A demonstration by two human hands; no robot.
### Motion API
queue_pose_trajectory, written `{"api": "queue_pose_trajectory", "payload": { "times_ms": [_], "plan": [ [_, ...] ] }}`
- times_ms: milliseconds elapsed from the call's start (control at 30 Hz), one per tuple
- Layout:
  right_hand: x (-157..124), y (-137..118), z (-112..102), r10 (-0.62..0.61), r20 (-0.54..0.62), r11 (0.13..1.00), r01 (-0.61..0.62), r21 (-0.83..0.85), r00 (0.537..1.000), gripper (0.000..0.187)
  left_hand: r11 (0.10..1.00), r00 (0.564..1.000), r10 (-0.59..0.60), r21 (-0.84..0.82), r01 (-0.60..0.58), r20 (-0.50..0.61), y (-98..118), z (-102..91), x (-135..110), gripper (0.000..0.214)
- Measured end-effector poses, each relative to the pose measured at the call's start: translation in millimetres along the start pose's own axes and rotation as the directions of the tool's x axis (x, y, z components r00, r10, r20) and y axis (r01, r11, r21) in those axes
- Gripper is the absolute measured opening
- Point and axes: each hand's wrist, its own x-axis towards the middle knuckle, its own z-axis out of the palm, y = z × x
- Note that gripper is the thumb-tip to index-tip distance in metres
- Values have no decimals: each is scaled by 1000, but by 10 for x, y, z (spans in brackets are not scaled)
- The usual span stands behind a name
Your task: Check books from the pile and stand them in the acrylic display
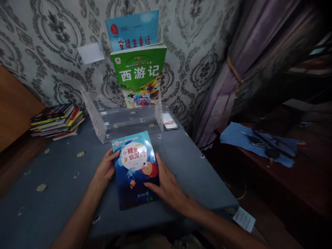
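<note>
A blue picture book with cartoon fish on its cover is held between both hands, above the near part of the table. My left hand grips its left edge, the thumb lying on the cover. At the right edge, my right hand clasps the book, its thumb across the lower cover and fingers along the side. Just beyond stands a clear plastic book rack. A green book leans upright in the rack, and a light blue book rises behind it.
A stack of books lies at the table's left back. A small white item, partly blurred out, is right of the rack. A purple curtain hangs at right, beside a dark red surface with a blue cloth and tools.
</note>
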Motion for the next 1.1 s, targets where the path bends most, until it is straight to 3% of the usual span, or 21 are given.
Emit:
{"api": "queue_pose_trajectory", "payload": {
  "times_ms": [100,233,300,367,500,667,800,967,1100],
  "plan": [
    [-5,22,-76,155,29,958,-157,238,988,91,999,1000,28,-41,-28,0,19,-3,-8,40],
    [4,-50,-291,170,302,825,-303,477,938,39,995,998,52,-87,-54,-30,28,-3,2,43],
    [3,-97,-383,158,404,774,-367,516,901,42,993,998,49,-103,-53,-42,29,8,1,43],
    [0,-130,-433,147,435,748,-388,539,888,47,992,998,41,-118,-47,-55,32,28,-16,43],
    [27,-138,-423,129,350,771,-316,553,928,51,994,1000,18,-107,-20,-23,20,79,-108,45],
    [160,-66,-370,125,193,834,-209,510,973,52,998,992,-61,-6,62,113,-57,87,-230,61],
    [264,17,-375,103,146,865,-161,475,984,51,996,984,-62,71,50,166,-102,34,-233,68],
    [391,67,-502,-39,156,927,-23,373,987,52,994,981,-23,105,2,195,-129,9,-206,65],
    [604,-33,-695,-86,86,926,48,375,993,51,985,965,-27,169,-18,262,-138,59,-212,57]
  ]
}}
